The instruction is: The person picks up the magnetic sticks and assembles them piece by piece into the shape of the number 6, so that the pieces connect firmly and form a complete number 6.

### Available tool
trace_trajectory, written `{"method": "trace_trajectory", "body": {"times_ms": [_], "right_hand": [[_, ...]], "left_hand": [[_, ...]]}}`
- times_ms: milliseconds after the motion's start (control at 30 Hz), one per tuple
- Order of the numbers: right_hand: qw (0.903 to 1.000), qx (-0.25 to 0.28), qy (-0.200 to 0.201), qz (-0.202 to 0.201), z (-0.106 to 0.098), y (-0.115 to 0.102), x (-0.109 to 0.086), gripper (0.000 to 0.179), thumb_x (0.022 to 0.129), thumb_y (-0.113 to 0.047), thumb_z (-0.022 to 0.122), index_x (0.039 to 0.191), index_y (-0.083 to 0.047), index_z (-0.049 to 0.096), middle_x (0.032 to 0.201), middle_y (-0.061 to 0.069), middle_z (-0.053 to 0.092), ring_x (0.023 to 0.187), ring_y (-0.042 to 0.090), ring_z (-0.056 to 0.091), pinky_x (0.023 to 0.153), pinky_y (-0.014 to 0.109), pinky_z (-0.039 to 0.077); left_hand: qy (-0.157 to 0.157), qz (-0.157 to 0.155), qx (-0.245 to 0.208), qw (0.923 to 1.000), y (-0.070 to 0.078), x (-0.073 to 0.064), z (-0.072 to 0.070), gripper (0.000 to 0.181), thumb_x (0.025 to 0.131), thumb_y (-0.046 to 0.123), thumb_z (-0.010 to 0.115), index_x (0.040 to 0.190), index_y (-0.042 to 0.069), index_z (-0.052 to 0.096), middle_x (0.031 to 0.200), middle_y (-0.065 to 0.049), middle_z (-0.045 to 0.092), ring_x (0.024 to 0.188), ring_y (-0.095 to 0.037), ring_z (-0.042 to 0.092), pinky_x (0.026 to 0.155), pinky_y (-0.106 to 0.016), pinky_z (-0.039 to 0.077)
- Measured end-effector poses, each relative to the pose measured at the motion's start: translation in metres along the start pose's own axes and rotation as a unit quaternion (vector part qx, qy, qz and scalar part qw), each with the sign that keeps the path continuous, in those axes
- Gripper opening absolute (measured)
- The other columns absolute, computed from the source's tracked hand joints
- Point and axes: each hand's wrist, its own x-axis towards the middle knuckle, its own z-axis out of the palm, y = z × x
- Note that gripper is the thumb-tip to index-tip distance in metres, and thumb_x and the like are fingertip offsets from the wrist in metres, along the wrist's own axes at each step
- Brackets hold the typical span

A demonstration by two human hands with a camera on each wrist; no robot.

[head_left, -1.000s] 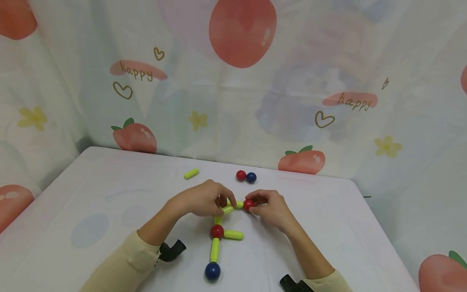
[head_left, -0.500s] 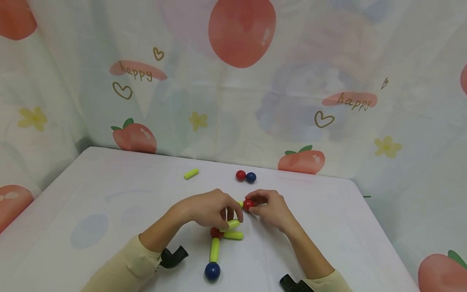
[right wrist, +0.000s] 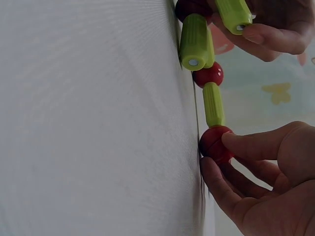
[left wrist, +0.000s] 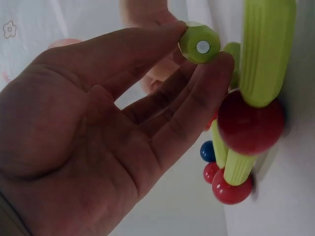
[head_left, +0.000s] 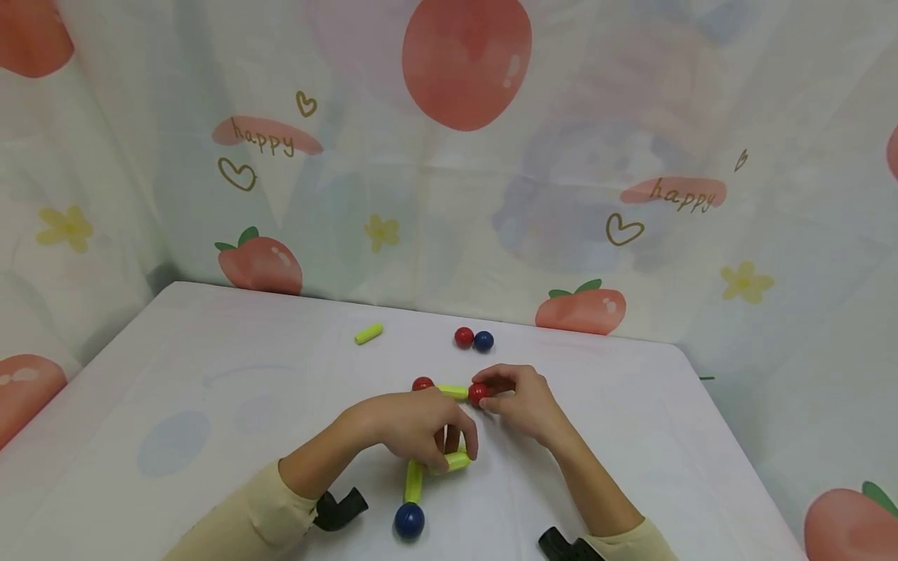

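My left hand [head_left: 424, 427] pinches a lime-green magnetic rod [left wrist: 201, 44] between thumb and fingers, held above the assembled pieces. Its end shows a silvery round tip in the left wrist view. Thumb and fingers of my right hand [head_left: 521, 401] grip a red ball [right wrist: 215, 142] low at the table surface. A green rod [head_left: 452, 392] joins that ball to a corner red ball [head_left: 423, 383]. Another red ball [left wrist: 252, 122], hidden by my left hand in the head view, bears a sideways rod [right wrist: 194, 44]. From it a rod [head_left: 413, 481] runs to a blue ball [head_left: 409, 520].
A loose green rod [head_left: 368, 334] lies towards the back of the white table [head_left: 281, 335]. To its right, a red ball [head_left: 464, 337] and a blue ball [head_left: 484, 341] sit side by side. A printed cloth [head_left: 421, 195] hangs behind.
My left hand has moved towards me and slightly right with the green rod, uncovering the corner red ball and covering the middle one. My right hand has stayed on its red ball.
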Motion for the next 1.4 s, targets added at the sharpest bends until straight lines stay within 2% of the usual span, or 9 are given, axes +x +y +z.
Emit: {"method": "trace_trajectory", "body": {"times_ms": [400,700,867,1400], "right_hand": [[1.0000,-0.003,-0.001,0.004,0.001,-0.001,0.000,0.026,0.091,-0.005,0.076,0.116,-0.014,0.077,0.102,0.000,0.078,0.101,0.017,0.069,0.089,0.040,0.053],[1.0000,-0.006,0.000,0.001,0.001,0.000,0.001,0.026,0.091,-0.005,0.076,0.115,-0.014,0.077,0.101,-0.001,0.078,0.100,0.016,0.069,0.088,0.037,0.051],[1.0000,-0.006,0.002,-0.002,0.002,0.000,0.001,0.026,0.090,-0.004,0.076,0.114,-0.014,0.078,0.101,-0.001,0.078,0.100,0.016,0.069,0.087,0.035,0.050],[0.9999,-0.012,0.006,0.003,0.001,0.000,0.000,0.025,0.090,-0.005,0.076,0.113,-0.016,0.078,0.100,-0.001,0.078,0.100,0.016,0.069,0.088,0.037,0.050]], "left_hand": [[-0.057,0.020,0.012,0.9981,0.002,0.009,0.018,0.023,0.090,0.008,0.079,0.108,0.022,0.076,0.084,0.010,0.065,0.073,-0.002,0.060,0.070,-0.019,0.054],[-0.115,0.015,-0.001,0.9933,0.006,0.012,0.024,0.024,0.091,0.004,0.078,0.109,0.020,0.077,0.085,0.004,0.066,0.074,-0.002,0.060,0.072,-0.018,0.054],[-0.142,0.020,0.013,0.9896,0.007,0.014,0.027,0.024,0.091,0.006,0.079,0.110,0.020,0.077,0.084,0.006,0.065,0.077,-0.001,0.058,0.075,-0.017,0.052],[-0.154,0.041,0.033,0.9866,0.010,0.014,0.028,0.024,0.090,0.006,0.080,0.109,0.020,0.078,0.083,0.008,0.064,0.076,0.001,0.057,0.075,-0.015,0.051]]}}
